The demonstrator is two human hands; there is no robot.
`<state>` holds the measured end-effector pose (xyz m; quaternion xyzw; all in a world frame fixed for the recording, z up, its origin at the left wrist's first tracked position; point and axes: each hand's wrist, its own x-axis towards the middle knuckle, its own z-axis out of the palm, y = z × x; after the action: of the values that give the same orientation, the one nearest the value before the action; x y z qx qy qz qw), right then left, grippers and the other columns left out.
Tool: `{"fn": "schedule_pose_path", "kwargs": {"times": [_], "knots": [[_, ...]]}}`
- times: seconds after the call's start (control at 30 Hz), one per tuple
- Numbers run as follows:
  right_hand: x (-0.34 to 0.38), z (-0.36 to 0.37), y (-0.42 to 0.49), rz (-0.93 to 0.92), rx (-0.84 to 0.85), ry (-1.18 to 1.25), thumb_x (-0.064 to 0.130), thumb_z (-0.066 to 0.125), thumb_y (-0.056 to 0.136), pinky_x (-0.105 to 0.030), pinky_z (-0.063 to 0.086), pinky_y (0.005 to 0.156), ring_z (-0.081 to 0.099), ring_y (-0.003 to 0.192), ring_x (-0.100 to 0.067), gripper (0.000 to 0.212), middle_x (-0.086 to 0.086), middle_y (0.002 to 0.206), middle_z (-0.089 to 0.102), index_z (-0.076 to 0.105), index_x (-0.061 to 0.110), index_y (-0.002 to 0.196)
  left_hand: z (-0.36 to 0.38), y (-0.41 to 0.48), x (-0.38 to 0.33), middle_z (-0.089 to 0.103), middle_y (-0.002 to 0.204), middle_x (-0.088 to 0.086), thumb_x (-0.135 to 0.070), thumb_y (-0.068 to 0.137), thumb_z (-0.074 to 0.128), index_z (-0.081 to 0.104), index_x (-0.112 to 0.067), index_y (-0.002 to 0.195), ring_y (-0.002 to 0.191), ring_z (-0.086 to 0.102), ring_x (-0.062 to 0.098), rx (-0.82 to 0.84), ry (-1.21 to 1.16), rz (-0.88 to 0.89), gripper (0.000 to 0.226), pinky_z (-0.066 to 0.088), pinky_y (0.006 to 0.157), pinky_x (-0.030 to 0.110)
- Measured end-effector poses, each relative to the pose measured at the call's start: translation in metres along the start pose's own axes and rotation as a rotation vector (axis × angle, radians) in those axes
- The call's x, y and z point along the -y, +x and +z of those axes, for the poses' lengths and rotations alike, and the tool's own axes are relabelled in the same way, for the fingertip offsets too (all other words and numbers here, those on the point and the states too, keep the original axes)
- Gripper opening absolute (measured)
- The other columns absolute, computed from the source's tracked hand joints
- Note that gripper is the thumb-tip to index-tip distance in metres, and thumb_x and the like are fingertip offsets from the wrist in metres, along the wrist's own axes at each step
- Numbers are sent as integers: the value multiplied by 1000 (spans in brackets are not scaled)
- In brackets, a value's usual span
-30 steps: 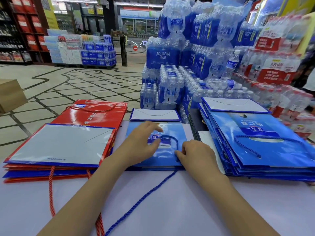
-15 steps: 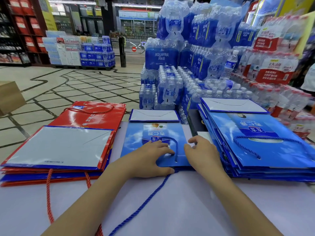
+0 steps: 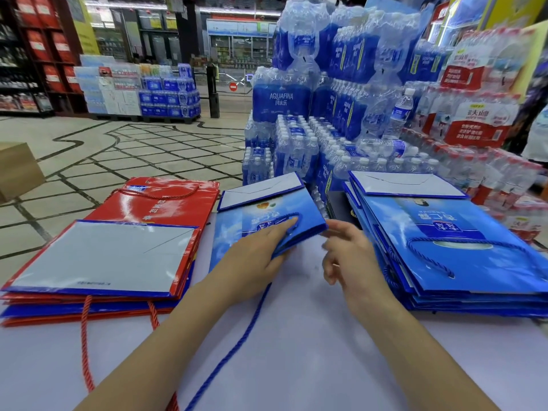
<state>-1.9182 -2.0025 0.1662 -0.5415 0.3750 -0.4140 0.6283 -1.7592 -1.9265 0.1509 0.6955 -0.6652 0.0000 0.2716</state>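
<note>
White worktop [image 3: 296,357] had a red bag stack [image 3: 166,200] left, blue bag stack [image 3: 462,262] right; the blue gift bag [image 3: 234,232] lay between them. Left hand [image 3: 255,256] grip was clamped on its near edge, probably to lift it, and right hand [image 3: 353,259] grip was apart, waiting.

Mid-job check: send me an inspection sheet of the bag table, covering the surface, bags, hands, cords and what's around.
Surface: white table, smooth.
Job's things: blue bag, folded flat, right side raised off the table; red bag stack to its left; blue bag stack to its right.
Clutter: dark flat item beside the blue bag stack, too hidden to identify.
Hands: left hand grips the blue bag's near right edge; right hand is loose and blurred, holding nothing.
Cables: nothing seen; only rope handles, a blue cord and red cords trailing over the table.
Surroundings: bottled-water packs behind the table, tiled floor, cardboard box.
</note>
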Motion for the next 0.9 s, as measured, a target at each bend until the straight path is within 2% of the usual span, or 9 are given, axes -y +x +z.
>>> {"fn": "schedule_pose_path", "kwargs": {"times": [0.1, 0.23, 0.3, 0.43, 0.57, 0.67, 0.77, 0.83, 0.9], "knots": [[-6, 9, -9, 74, 238, -197, -9, 49, 84, -22, 28, 38, 43, 39, -17, 30, -5, 94, 74, 64, 11, 99, -3, 2, -1, 41, 149, -14, -38, 100, 43, 28, -38, 149, 132, 39, 4, -130, -182, -6, 51, 31, 107, 19], [-8, 12, -19, 151, 622, -267, 5, 62, 88, -23, 29, 35, 49, 44, -18, 24, -5, 106, 74, 64, 13, 110, -8, 5, -6, 48, 144, -13, -39, 99, 41, 31, -38, 148, 132, 43, 2, -263, -417, -16, 49, 34, 107, 17], [-10, 16, -23, 165, 690, -319, 14, 67, 89, -24, 30, 36, 50, 44, -17, 26, -5, 107, 73, 62, 16, 115, -10, 5, -11, 48, 142, -16, -38, 100, 39, 31, -39, 146, 130, 42, -5, -312, -498, -11, 47, 33, 105, 12], [-17, 28, -29, 138, 596, -457, 32, 71, 87, -21, 28, 39, 49, 42, -17, 25, -1, 96, 73, 64, 22, 109, -17, 4, -23, 50, 118, -39, -38, 98, 40, 33, -53, 128, 114, 46, -18, -416, -644, -74, 34, 33, 91, 1], [-20, 32, -29, 92, 525, -381, 28, 70, 89, -16, 28, 38, 42, 37, -15, 11, -9, 86, 70, 68, 17, 87, -18, 5, -27, 52, 104, -44, -25, 101, 42, 38, -41, 127, 102, 49, -24, -489, -737, -130, 31, 35, 85, -1], [-23, 32, -24, 120, 379, -378, 19, 60, 92, -14, 27, 37, 42, 35, -15, 12, -4, 68, 66, 63, 12, 82, -17, 6, -26, 55, 118, -34, -24, 102, 44, 41, -34, 133, 112, 51, -14, -536, -776, -144, 33, 40, 93, 8], [-26, 26, -15, 187, 194, -361, 22, 51, 91, -17, 26, 37, 53, 41, -20, 15, 2, 85, 72, 55, 8, 90, -21, 6, -26, 50, 136, -2, -21, 101, 47, 35, -18, 144, 125, 49, 8, -606, -779, -127, 45, 43, 102, 22], [-27, 23, -12, 241, 150, -337, 25, 49, 92, -18, 25, 38, 59, 44, -21, 14, 0, 95, 71, 50, 12, 91, -22, 6, -29, 49, 137, 0, -21, 101, 47, 34, -19, 145, 125, 49, 11, -647, -821, -140, 45, 43, 105, 32], [-24, 22, -12, 283, 155, -298, 27, 50, 94, -19, 25, 37, 60, 45, -19, 15, -2, 98, 71, 50, 13, 97, -20, 7, -28, 51, 136, -7, -29, 101, 47, 34, -29, 143, 125, 50, 10, -683, -893, -193, 44, 43, 106, 42]]}}
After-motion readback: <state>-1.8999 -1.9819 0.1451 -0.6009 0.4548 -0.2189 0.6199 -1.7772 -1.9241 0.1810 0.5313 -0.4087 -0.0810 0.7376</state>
